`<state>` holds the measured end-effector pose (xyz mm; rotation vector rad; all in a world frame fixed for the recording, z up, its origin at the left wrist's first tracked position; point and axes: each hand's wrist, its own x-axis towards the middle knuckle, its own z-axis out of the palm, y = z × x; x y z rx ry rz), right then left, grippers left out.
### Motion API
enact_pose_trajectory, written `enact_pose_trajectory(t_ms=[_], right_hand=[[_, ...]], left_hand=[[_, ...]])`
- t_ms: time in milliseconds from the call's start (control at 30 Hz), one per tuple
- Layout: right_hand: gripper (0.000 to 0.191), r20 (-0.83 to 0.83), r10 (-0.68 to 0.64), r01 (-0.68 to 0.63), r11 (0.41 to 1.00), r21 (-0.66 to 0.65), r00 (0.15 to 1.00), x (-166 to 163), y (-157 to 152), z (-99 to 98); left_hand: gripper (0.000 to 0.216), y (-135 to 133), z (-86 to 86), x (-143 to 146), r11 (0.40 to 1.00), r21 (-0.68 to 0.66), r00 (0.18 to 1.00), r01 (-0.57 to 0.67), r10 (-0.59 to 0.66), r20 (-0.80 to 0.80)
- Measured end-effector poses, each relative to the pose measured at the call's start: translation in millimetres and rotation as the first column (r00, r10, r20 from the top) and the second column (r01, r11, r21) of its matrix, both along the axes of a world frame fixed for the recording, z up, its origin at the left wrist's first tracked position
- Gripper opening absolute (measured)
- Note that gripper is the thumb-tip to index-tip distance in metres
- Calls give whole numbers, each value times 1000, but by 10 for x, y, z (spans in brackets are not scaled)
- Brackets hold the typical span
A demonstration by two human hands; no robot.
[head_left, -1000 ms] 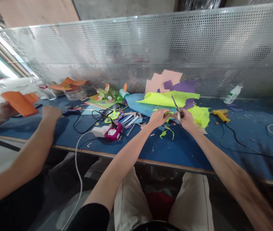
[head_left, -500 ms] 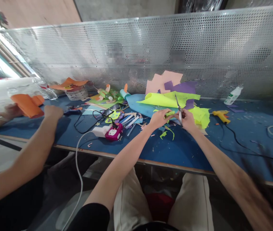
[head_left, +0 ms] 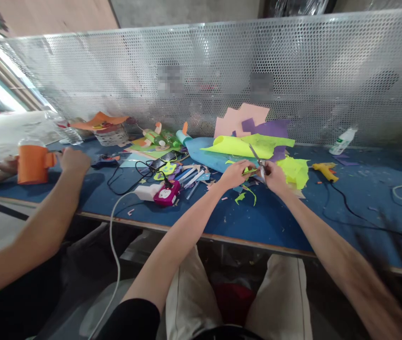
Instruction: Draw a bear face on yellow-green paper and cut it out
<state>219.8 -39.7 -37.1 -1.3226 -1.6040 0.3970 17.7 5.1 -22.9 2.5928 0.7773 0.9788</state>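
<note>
My left hand (head_left: 234, 174) pinches a small strip of yellow-green paper (head_left: 248, 171) above the blue table (head_left: 279, 222). My right hand (head_left: 274, 175) is closed on a pair of scissors (head_left: 257, 162), whose blades point up and to the left and meet the strip. Yellow-green offcuts (head_left: 244, 194) lie on the table just below both hands. A large yellow-green sheet (head_left: 247, 144) lies right behind them.
To the left, another person's hands (head_left: 70, 159) hold an orange paper wrap (head_left: 32, 163) round a bottle. A magenta and white power strip (head_left: 162, 193) with cables, coloured paper scraps, pink and purple sheets (head_left: 254, 122), a yellow glue gun (head_left: 324, 169) and a white glue bottle (head_left: 342, 139) lie about. A perforated metal screen (head_left: 222, 71) closes the back.
The scissor blades have tilted further to the left against the strip. The neighbour's orange paper, earlier held flat, now stands wrapped round a bottle.
</note>
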Motion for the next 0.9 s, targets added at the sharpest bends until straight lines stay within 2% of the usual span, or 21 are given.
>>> enact_pose_trajectory(t_ms=[167,500,767,900], right_hand=[[35,19,12,-11,1000,-10,1000,-8,-3,-5],[34,-1,-14,14,1000,-2,1000,-38,-19,10],[33,-35,-19,19,1000,-5,999,-33,7,-2],[33,-79,-46,46,999,-5,996,-6,6,33]], left_hand=[[22,26,-25,9,1000,13,999,28,-28,15],[25,4,20,1,1000,4,1000,-1,1,-30],[30,-28,43,-7,999,4,997,-51,52,-56],[35,-12,52,-22,987,34,984,-159,162,-76]])
